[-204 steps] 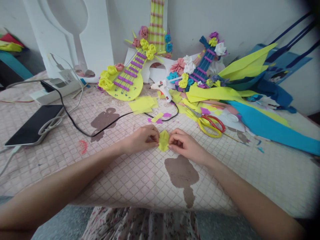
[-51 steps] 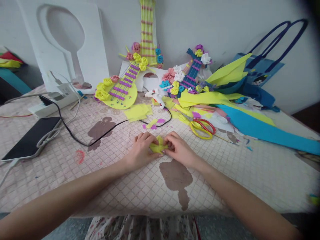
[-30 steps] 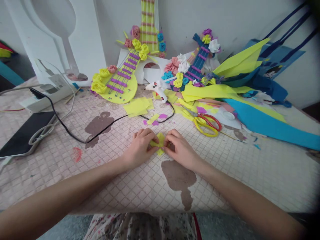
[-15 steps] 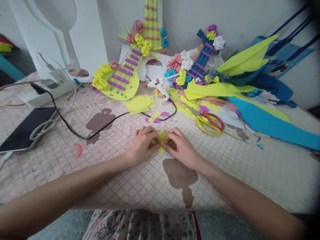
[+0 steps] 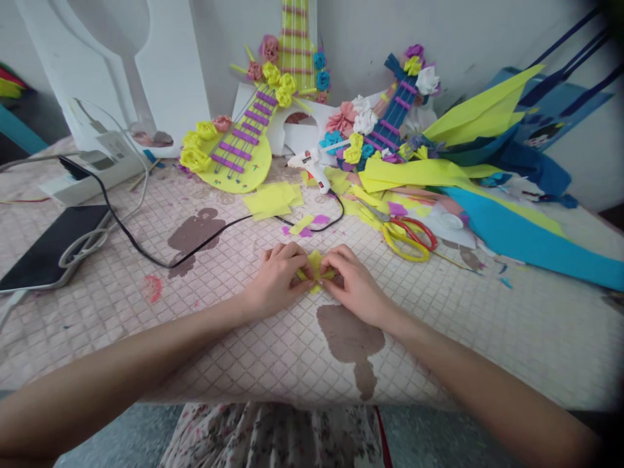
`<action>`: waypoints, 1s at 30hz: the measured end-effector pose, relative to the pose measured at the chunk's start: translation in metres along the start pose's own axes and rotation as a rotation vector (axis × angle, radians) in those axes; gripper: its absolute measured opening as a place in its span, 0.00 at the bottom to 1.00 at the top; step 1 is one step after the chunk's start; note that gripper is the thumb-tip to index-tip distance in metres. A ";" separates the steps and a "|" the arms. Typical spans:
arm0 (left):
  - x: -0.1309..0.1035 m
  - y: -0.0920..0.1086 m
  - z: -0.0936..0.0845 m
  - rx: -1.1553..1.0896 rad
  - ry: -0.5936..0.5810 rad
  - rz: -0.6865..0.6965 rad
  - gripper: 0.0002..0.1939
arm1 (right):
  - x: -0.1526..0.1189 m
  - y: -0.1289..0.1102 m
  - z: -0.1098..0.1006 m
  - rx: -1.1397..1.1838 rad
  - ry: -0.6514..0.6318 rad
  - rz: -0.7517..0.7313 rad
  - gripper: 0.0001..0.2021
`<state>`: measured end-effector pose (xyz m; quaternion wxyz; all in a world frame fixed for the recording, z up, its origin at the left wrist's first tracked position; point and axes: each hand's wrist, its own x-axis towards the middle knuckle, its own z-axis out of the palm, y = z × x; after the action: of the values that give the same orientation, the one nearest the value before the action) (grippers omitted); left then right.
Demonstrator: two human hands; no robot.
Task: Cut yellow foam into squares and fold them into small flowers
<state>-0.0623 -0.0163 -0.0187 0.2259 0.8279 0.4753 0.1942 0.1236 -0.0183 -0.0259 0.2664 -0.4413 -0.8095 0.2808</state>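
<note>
**Both Hands Pinching Yellow Paper Piece on Table**

Left hand [image 5: 280, 276] and right hand [image 5: 351, 284] rest on the quilted tablecloth [image 5: 253, 351], fingertips closed on a small yellow paper piece [image 5: 316, 270] held between them, near the table's front centre. Beyond, a black cable [image 5: 205, 244] crosses the cloth. Yellow-handled scissors [image 5: 407, 235] lie to the right. A white glue gun [image 5: 312, 168] lies farther back, beside the yellow paper guitar [image 5: 234, 153]. A phone [image 5: 49, 247] lies far left.
</note>
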 end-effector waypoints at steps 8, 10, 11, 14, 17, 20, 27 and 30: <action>-0.001 -0.002 -0.001 -0.004 -0.017 0.011 0.05 | -0.001 0.001 -0.001 -0.015 -0.031 -0.041 0.06; -0.001 -0.003 -0.001 -0.005 -0.016 0.015 0.04 | -0.001 0.001 -0.002 -0.020 -0.039 -0.043 0.06; -0.001 -0.003 -0.001 -0.008 -0.014 0.018 0.04 | -0.002 0.001 -0.002 -0.022 -0.040 -0.041 0.06; 0.000 -0.004 0.000 -0.017 -0.017 0.024 0.04 | -0.002 0.000 -0.001 -0.036 -0.036 -0.033 0.06; -0.001 -0.004 -0.001 -0.018 -0.016 0.026 0.04 | -0.002 -0.001 0.000 -0.057 -0.029 -0.032 0.07; -0.001 -0.004 -0.001 -0.016 -0.010 0.034 0.04 | -0.002 -0.002 0.001 -0.072 -0.024 -0.028 0.10; -0.001 -0.003 -0.002 -0.011 -0.010 0.025 0.04 | -0.001 0.000 -0.003 -0.012 -0.067 -0.030 0.05; -0.001 -0.003 0.000 -0.004 -0.009 0.038 0.04 | 0.000 0.001 -0.003 -0.003 -0.061 -0.035 0.01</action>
<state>-0.0654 -0.0156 -0.0203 0.2262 0.8371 0.4581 0.1956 0.1268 -0.0170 -0.0246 0.2458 -0.4188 -0.8252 0.2885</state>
